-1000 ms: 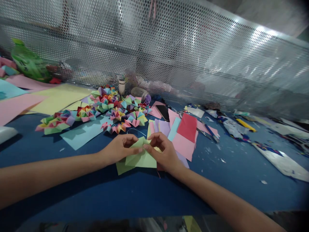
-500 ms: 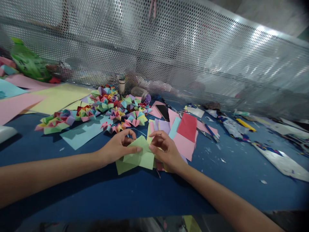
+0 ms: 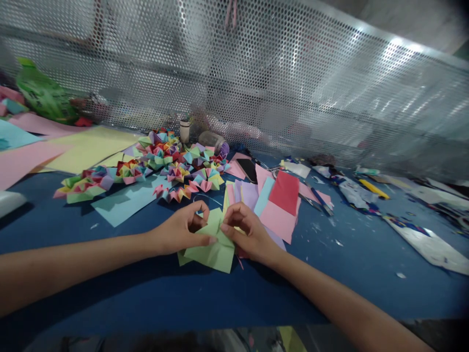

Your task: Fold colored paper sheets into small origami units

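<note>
A pale green sheet of paper [image 3: 212,254], with crease lines showing, is held between both hands close to the table. My left hand [image 3: 181,227] pinches its left side, thumb lying on top and fingers curled behind. On the right side my right hand [image 3: 249,232] grips the same sheet between thumb and bent fingers. Beneath it another green piece [image 3: 186,259] peeks out at the left. Just beyond and partly under my right hand are stacked coloured papers, among them a red sheet [image 3: 285,192], a pink one [image 3: 278,221] and a purple one [image 3: 247,194].
Folded multicoloured paper pieces [image 3: 176,171] are heaped behind my left hand, near a light blue sheet [image 3: 126,200]. A black phone [image 3: 247,169], a blue pen [image 3: 322,200] and a yellow cutter [image 3: 373,189] lie farther right. A perforated metal panel [image 3: 234,73] closes off the back.
The green sheet has tilted and shifted slightly toward me, covering more of the piece beneath. Both hands have moved slightly nearer, my right hand also a little left.
</note>
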The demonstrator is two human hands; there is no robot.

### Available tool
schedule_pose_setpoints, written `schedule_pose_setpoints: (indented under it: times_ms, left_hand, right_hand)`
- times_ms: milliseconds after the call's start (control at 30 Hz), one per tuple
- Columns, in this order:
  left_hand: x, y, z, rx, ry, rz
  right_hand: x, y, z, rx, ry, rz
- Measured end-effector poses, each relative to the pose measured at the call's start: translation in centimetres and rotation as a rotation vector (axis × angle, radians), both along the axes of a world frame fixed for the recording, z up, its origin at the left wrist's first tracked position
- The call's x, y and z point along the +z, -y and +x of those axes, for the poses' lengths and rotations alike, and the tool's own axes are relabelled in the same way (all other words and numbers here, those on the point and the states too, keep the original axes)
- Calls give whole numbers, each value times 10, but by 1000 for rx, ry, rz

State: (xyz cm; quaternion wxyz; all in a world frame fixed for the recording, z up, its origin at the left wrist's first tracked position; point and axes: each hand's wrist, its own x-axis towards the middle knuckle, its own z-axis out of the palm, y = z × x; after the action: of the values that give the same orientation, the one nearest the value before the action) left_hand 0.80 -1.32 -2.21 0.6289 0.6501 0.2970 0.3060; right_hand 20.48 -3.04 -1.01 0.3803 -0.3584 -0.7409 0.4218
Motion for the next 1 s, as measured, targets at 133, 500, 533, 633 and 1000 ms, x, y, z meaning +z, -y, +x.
schedule_pose_setpoints:
  times_ms: [133, 500, 533, 633, 1000]
  left_hand:
    - [-2, 2, 0, 10, -4, 97]
    - [3, 3, -1, -72, -97, 161]
    - [4, 3, 0, -63, -98, 157]
    - [4, 3, 0, -42, -96, 150]
    - [0, 0, -2, 66, -49, 131]
  right_hand:
    - [1, 1, 1, 15, 5, 8]
    - [-3, 1, -2, -64, 62, 32]
    - [-4, 1, -2, -70, 68, 39]
    - [-6, 0, -2, -81, 75, 50]
    - [-1, 0, -1, -88, -3, -67]
